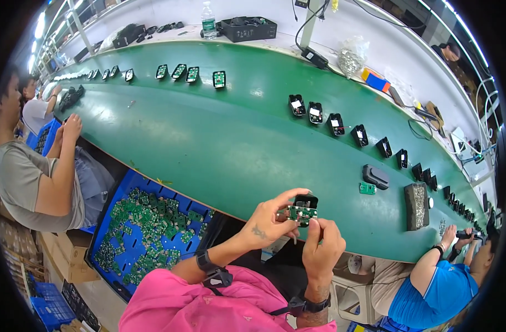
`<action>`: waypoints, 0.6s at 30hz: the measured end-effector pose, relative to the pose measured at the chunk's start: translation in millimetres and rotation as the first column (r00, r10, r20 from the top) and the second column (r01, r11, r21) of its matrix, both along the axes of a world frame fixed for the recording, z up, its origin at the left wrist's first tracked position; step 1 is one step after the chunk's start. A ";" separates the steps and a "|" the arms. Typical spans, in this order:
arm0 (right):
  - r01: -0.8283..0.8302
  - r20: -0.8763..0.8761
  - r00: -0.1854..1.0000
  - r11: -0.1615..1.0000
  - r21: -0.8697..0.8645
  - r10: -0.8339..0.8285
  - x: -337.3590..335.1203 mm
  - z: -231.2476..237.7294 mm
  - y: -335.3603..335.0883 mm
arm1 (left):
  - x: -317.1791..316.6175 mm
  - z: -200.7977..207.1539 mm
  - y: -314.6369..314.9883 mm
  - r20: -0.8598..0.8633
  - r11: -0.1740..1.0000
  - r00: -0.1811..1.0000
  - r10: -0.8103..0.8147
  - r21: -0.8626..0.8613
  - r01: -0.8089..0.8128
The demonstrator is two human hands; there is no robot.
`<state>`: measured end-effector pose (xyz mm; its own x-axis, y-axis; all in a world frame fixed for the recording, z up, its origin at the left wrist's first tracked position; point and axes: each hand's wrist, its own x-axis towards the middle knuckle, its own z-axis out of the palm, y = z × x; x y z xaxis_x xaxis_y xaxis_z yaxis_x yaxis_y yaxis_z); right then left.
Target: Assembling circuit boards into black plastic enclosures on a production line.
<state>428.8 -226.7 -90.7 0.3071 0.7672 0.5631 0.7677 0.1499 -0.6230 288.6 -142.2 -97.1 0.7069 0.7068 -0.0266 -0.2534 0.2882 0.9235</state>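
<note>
Left hand (267, 222) pinches a boxy black case (306, 200), right hand (324, 250) pinching the flat green board (301, 213) against it! Far beyond the fingers (314, 228), 1 clear bottle (208, 21), green-labelled.

Held: 1 black housing (306, 200), 1 green circuit board (301, 214). Along the far edge of the worktop (209, 127): 4 board-filled housings (192, 74) left of middle, 6 open housings (315, 112) and 3 clustered housings (426, 176) right of it; those farther off are too small to count. Toward its right end: 1 loose board (367, 188), 1 black case (376, 176), 1 foam block (416, 206).

upright clear bottle (208, 25) | blue-orange box (378, 83) | cardboard carton (76, 261) | pale stool (366, 296) | person in blue (433, 296)
</note>
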 end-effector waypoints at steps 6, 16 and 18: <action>-0.089 -0.525 0.844 0.994 0.069 0.112 -11.0 -14.6 -2.9 | 4.9 2.4 -9.5 -0.170 0.968 0.980 0.102 0.245 -0.059; -0.369 -0.790 0.579 0.929 -0.034 0.201 21.8 1.6 -15.8 | 2.3 6.6 -3.0 -0.197 0.850 0.976 0.094 0.526 0.025; -0.362 -0.658 0.727 0.924 -0.123 0.197 22.5 8.1 -19.4 | 4.5 9.0 -7.5 -0.202 0.837 0.968 0.149 0.547 -0.015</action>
